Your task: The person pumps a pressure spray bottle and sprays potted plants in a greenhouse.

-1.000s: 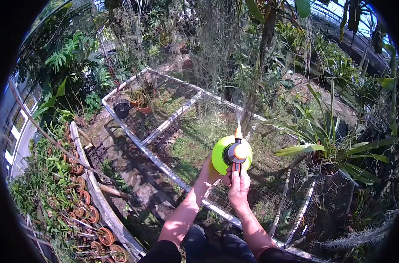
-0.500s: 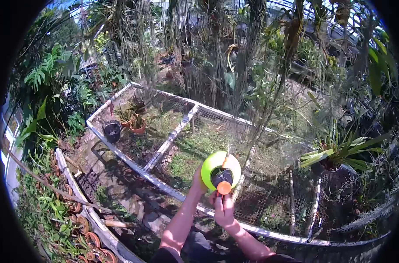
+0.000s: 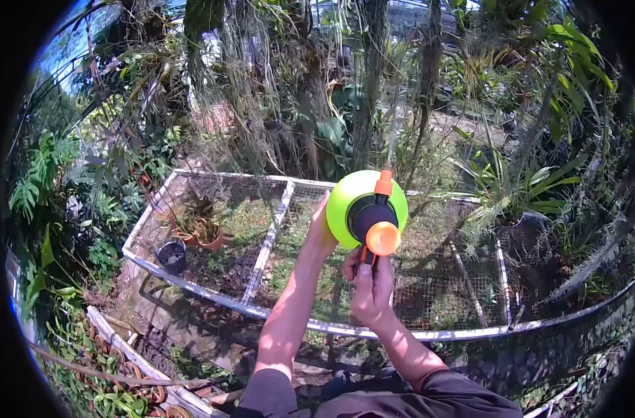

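A lime-green spray bottle point(image 3: 344, 198) is held up in front of the person, over the bench point(image 3: 192, 281) with its wire-mesh top and white frame. The right hand point(image 3: 370, 289) grasps the handle below the orange knob point(image 3: 383, 238); the left hand point(image 3: 320, 226) cups the bottle's left side, its fingertips hidden behind it. The orange nozzle point(image 3: 384, 184) points away, towards hanging grey strands point(image 3: 248, 97). A black pot point(image 3: 172, 258) and terracotta pots point(image 3: 211, 242) are at the bench's left end, a long-leaved plant point(image 3: 526, 184) at the right
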A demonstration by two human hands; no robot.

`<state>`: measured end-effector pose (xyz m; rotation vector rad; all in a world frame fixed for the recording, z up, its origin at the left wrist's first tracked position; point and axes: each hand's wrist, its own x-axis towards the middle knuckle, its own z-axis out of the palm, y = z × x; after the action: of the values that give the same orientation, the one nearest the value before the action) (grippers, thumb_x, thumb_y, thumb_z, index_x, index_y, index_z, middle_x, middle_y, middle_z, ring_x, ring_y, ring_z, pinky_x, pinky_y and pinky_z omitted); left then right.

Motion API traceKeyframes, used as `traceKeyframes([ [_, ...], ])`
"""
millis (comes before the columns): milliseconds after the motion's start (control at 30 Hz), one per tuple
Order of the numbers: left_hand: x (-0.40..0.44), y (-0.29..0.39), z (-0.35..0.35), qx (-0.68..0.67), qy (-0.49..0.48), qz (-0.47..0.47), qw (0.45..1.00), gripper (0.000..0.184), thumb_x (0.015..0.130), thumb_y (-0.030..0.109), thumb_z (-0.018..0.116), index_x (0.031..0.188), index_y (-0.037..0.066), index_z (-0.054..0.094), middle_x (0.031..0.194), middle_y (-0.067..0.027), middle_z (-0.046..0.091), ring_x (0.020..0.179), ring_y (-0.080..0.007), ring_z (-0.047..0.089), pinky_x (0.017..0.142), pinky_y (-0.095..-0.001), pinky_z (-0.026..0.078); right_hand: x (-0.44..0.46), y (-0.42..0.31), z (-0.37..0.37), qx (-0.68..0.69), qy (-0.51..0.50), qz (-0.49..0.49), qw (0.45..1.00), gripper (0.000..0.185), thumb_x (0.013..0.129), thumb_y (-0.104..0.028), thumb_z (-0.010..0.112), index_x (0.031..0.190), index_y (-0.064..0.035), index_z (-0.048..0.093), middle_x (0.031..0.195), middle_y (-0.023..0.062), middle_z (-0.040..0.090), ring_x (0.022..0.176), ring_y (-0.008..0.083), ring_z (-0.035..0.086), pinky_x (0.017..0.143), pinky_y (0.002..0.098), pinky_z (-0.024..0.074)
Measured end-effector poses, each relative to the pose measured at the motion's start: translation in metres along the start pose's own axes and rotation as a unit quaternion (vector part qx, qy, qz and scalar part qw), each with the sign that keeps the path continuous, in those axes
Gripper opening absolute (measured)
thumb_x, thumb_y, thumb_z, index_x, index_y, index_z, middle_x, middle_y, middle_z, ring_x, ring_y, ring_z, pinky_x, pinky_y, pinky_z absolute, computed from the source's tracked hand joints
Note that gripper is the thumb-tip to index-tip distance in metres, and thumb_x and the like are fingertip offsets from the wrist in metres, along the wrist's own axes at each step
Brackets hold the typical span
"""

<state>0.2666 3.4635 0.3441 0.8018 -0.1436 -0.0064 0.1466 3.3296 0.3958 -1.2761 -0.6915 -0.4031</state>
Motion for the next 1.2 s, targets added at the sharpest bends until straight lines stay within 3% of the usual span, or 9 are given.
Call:
traceKeyframes([
  [133, 0.001, -0.037, 0.006, 0.030, -0.024, -0.028, 0.999, 0.053, 0.099, 0.052, 0.035, 0.125, 0.010, 0.053, 0.112, -0.0062, 0.063, 0.099, -0.0182, 0.063, 0.081, -0.0361, 0.053, -0.011, -0.003, -0.013, -0.016, 0.064, 0.034, 0.997, 0.023, 0.100, -0.020, 0.037, 0.105, 0.0013, 0.046, 0.073, 0.0037, 0.048, 0.063, 0.0088, 0.043, 0.057, 0.0239, 0.0373],
  [233, 0.003, -0.071, -0.003, -0.069, -0.084, -0.140, 0.984, 0.054, 0.099, 0.054, 0.034, 0.127, 0.012, 0.050, 0.114, -0.0076, 0.062, 0.101, -0.0196, 0.063, 0.080, -0.0404, 0.055, -0.015, -0.001, -0.026, -0.048, 0.097, 0.041, 0.993, 0.021, 0.100, -0.016, 0.034, 0.106, 0.0008, 0.046, 0.071, 0.0025, 0.047, 0.062, 0.0076, 0.043, 0.056, 0.0228, 0.0363],
  [433, -0.007, -0.111, 0.003, -0.100, -0.068, -0.137, 0.983, 0.053, 0.099, 0.053, 0.034, 0.131, 0.012, 0.045, 0.115, -0.0072, 0.061, 0.103, -0.0208, 0.062, 0.082, -0.0417, 0.056, -0.026, 0.000, -0.044, -0.051, 0.116, 0.071, 0.989, 0.021, 0.100, -0.017, 0.036, 0.104, 0.0016, 0.046, 0.069, 0.0022, 0.046, 0.059, 0.0072, 0.042, 0.055, 0.0232, 0.0370],
  [700, -0.002, -0.080, 0.015, -0.065, -0.049, -0.096, 0.992, 0.055, 0.098, 0.056, 0.036, 0.126, 0.011, 0.050, 0.111, -0.0035, 0.062, 0.093, -0.0134, 0.064, 0.071, -0.0278, 0.054, -0.023, -0.017, -0.028, -0.106, 0.088, 0.039, 0.990, 0.030, 0.099, -0.025, 0.035, 0.097, 0.0033, 0.045, 0.070, 0.0042, 0.047, 0.056, 0.0099, 0.041, 0.052, 0.0249, 0.0348],
  [733, -0.005, -0.079, 0.011, -0.078, -0.041, -0.102, 0.991, 0.060, 0.099, 0.053, 0.035, 0.132, 0.004, 0.047, 0.127, -0.0111, 0.057, 0.116, -0.0222, 0.055, 0.100, -0.0394, 0.045, -0.024, -0.014, -0.027, -0.103, 0.097, 0.042, 0.989, 0.028, 0.099, -0.023, 0.035, 0.098, 0.0032, 0.045, 0.070, 0.0044, 0.047, 0.056, 0.0100, 0.042, 0.051, 0.0249, 0.0352],
  [933, -0.042, -0.105, -0.013, -0.062, 0.023, -0.166, 0.984, 0.059, 0.098, 0.055, 0.034, 0.129, 0.006, 0.050, 0.115, -0.0087, 0.061, 0.101, -0.0191, 0.062, 0.082, -0.0346, 0.053, -0.039, 0.003, -0.032, -0.059, 0.130, 0.111, 0.984, 0.021, 0.100, -0.015, 0.034, 0.102, 0.0008, 0.047, 0.068, 0.0025, 0.047, 0.056, 0.0087, 0.043, 0.050, 0.0242, 0.0364],
  [1067, -0.061, -0.140, -0.039, -0.062, -0.010, -0.190, 0.980, 0.066, 0.096, 0.061, 0.034, 0.134, 0.007, 0.043, 0.122, -0.0133, 0.056, 0.099, -0.0272, 0.065, 0.069, -0.0438, 0.062, -0.060, 0.010, -0.042, -0.078, 0.133, 0.142, 0.978, 0.020, 0.100, -0.014, 0.035, 0.102, 0.0008, 0.048, 0.067, 0.0007, 0.045, 0.055, 0.0074, 0.042, 0.050, 0.0232, 0.0354],
  [1167, -0.074, -0.148, -0.032, -0.126, -0.023, -0.193, 0.973, 0.064, 0.096, 0.060, 0.033, 0.133, 0.008, 0.045, 0.122, -0.0127, 0.057, 0.097, -0.0252, 0.066, 0.065, -0.0429, 0.062, -0.072, 0.000, -0.050, -0.075, 0.113, 0.146, 0.980, 0.021, 0.099, -0.014, 0.034, 0.102, 0.0014, 0.048, 0.067, 0.0012, 0.046, 0.055, 0.0074, 0.042, 0.050, 0.0227, 0.0341],
  [1200, -0.078, -0.148, -0.027, -0.124, 0.011, -0.184, 0.975, 0.063, 0.097, 0.059, 0.033, 0.133, 0.009, 0.046, 0.123, -0.0092, 0.058, 0.103, -0.0225, 0.063, 0.073, -0.0428, 0.060, -0.077, -0.003, -0.055, -0.082, 0.097, 0.141, 0.982, 0.021, 0.099, -0.014, 0.034, 0.102, 0.0016, 0.047, 0.068, 0.0014, 0.046, 0.055, 0.0076, 0.042, 0.050, 0.0228, 0.0339],
])
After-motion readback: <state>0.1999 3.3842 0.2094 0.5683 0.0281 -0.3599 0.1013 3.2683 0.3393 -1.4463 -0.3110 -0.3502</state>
